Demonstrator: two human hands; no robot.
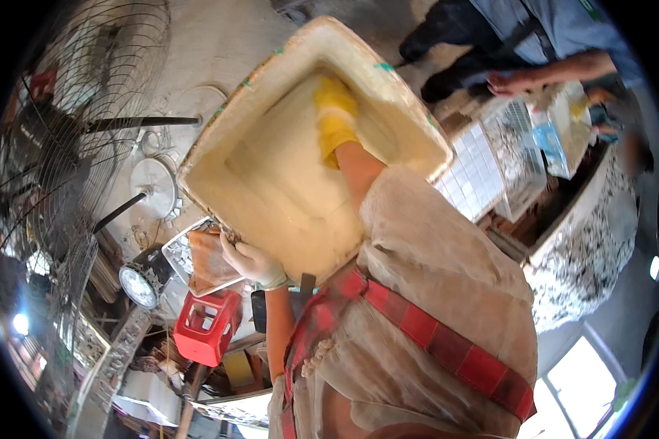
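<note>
Foam fills the head view: a white box (285, 183), tilted with its open side toward you, is gripped at its near lower rim by your left hand (255, 263) in a pale glove, fingers curled round the edge. Your right hand (334, 117), in a yellow glove, lies inside the box against its inner wall; whether it grips anything you cannot tell. Below your left hand sits a red crate (206, 325), and beyond your right another person's hand (511, 83) reaches over a wire basket (516, 139).

Matt, rough foam box (271, 183), yellow rubber glove (334, 117), glossy red plastic crate (206, 325), wire metal fan guard (66, 146).
</note>
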